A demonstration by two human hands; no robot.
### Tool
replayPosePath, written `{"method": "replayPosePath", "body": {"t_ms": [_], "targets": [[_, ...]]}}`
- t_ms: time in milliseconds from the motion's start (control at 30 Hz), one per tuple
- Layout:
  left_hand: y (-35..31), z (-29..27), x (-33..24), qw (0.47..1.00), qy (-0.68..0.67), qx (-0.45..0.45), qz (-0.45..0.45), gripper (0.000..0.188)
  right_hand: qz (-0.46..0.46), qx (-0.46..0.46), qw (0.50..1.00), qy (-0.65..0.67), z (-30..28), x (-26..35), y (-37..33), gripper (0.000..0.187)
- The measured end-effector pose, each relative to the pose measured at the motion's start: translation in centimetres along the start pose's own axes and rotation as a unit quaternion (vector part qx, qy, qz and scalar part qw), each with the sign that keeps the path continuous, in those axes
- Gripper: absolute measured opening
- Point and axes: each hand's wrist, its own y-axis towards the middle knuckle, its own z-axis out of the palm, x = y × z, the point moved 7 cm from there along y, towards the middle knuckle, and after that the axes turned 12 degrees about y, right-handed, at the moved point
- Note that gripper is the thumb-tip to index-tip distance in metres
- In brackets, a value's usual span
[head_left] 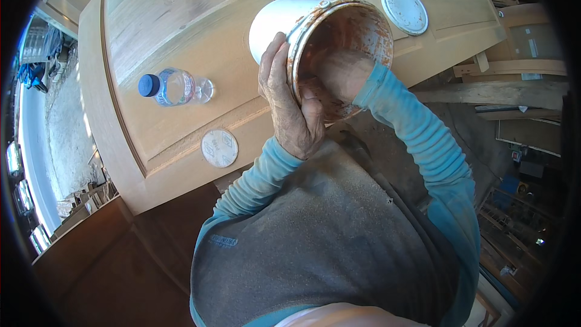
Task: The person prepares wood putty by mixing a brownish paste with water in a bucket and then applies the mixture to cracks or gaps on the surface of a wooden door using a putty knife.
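left hand (pixel 290 106) holds the white bucket (pixel 315 42); right hand reaches inside.

A white plastic bucket (pixel 284 21) is held tipped on its side above the near edge of the pale wooden door panel (pixel 169 18), its open mouth turned toward the person. Its rim and inner wall are coated with rusty reddish-brown residue. It is gripped at the rim, and a forearm is plunged inside it.

Left hand (pixel 290 106) clasped, right arm (pixel 417 139) raised
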Motion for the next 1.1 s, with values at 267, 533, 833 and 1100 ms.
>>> {"method": "replayPosePath", "body": {"t_ms": [267, 533, 833, 1100], "targets": [[-0.8, 0.0, 0.0, 1.0, -0.002, -0.004, 0.018, 0.062, -0.017, 0.006, 0.999, -0.047, 1.2, -1.0, 1.2, 0.019], [-1.1, 0.0, -0.2, 1.0, 0.01, -0.001, 0.003, 0.061, -0.037, 0.046, 0.998, -0.017, -0.3, 0.9, 0.7, 0.018], [-0.4, 0.8, -0.6, 1.0, 0.003, -0.004, 0.011, 0.06, -0.018, -0.032, 0.996, -0.084, 0.2, -1.0, 0.5, 0.019], [-0.4, 1.3, -0.7, 1.0, 0.001, -0.013, 0.02, 0.06, -0.004, 0.034, 0.998, -0.056, 0.3, -1.1, 0.6, 0.022]]}}
